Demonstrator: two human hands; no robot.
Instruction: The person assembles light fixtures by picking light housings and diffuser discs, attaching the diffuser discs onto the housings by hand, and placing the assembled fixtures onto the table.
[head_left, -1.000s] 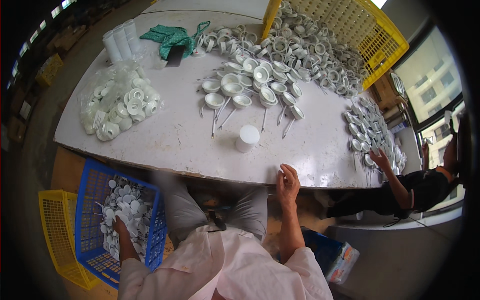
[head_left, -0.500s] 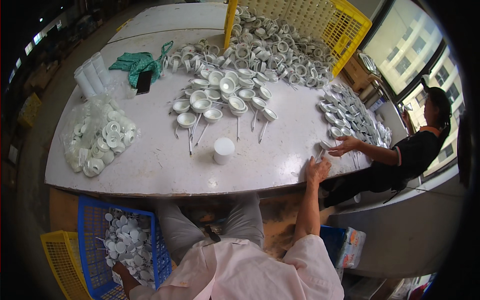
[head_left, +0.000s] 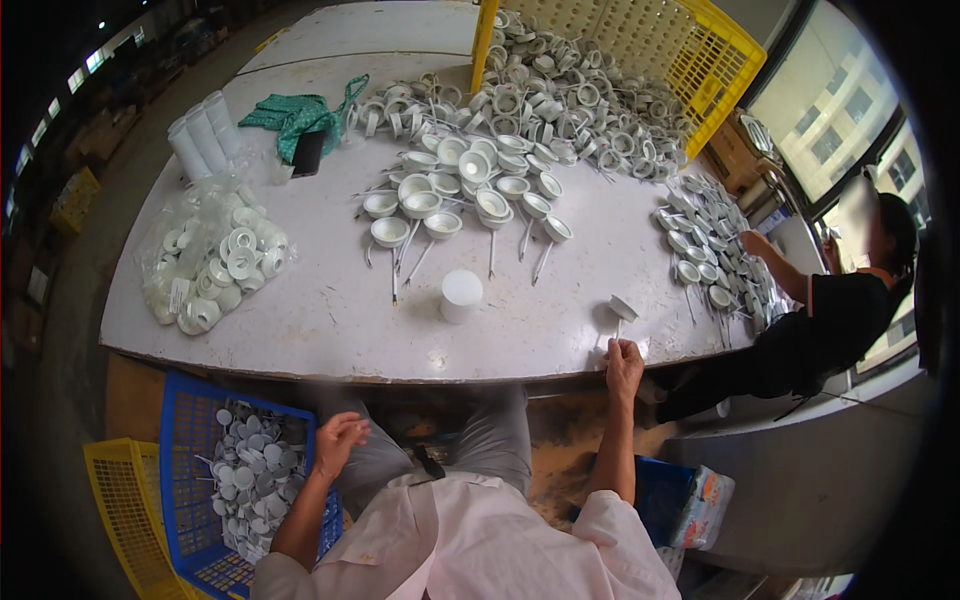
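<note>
The right hand (head_left: 625, 368) is closed on the thin stem of one white cup (head_left: 624, 309), over the table (head_left: 330, 290) near its front edge; the left hand (head_left: 340, 440) is half curled beside the blue basket (head_left: 182, 480), and I cannot tell whether it holds something; the work seems to be in its middle, because only one piece is in hand, while many loose cups (head_left: 421, 204) lie unheld; many white discs (head_left: 244, 477) fill the basket; which pieces are finished, I cannot tell.
</note>
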